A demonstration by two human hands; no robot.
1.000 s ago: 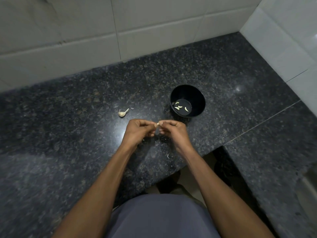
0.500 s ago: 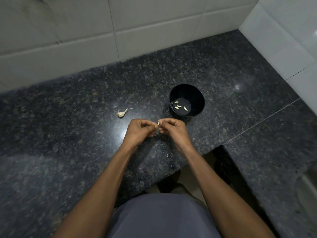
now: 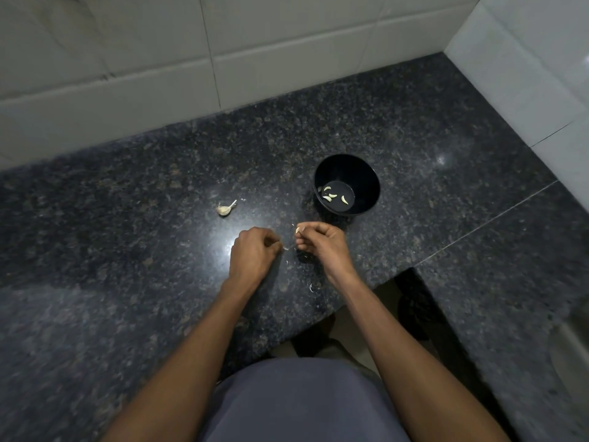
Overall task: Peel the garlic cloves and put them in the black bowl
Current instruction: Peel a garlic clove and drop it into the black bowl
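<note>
Now we have the garlic clove (image 3: pixel 297 230) pinched at the fingertips of our right hand (image 3: pixel 322 244), held just above the dark stone counter (image 3: pixel 127 250) and close to the black bowl (image 3: pixel 366 173), which sits at about one o'clock from our hands. We judge the bowl is kept that near so a bare clove takes only a short reach to drop in. Several peeled cloves (image 3: pixel 333 196) already lie on its bottom. Our right fingers are curled in tight around the clove, with only its pale tip showing past them.

Our left hand (image 3: pixel 253 252) sits just beside the right, at its nine o'clock, a small gap between the two. Its fingers are curled in toward the palm; a pale fleck shows at their tips, but we cannot tell whether they pinch a scrap of skin or hold nothing.

Bits of papery skin (image 3: pixel 310 287) lie on the counter under and near our wrists. One more unpeeled clove (image 3: pixel 224 208) waits at eleven o'clock from our hands, well apart from the bowl, so the job looks partly done.
</note>
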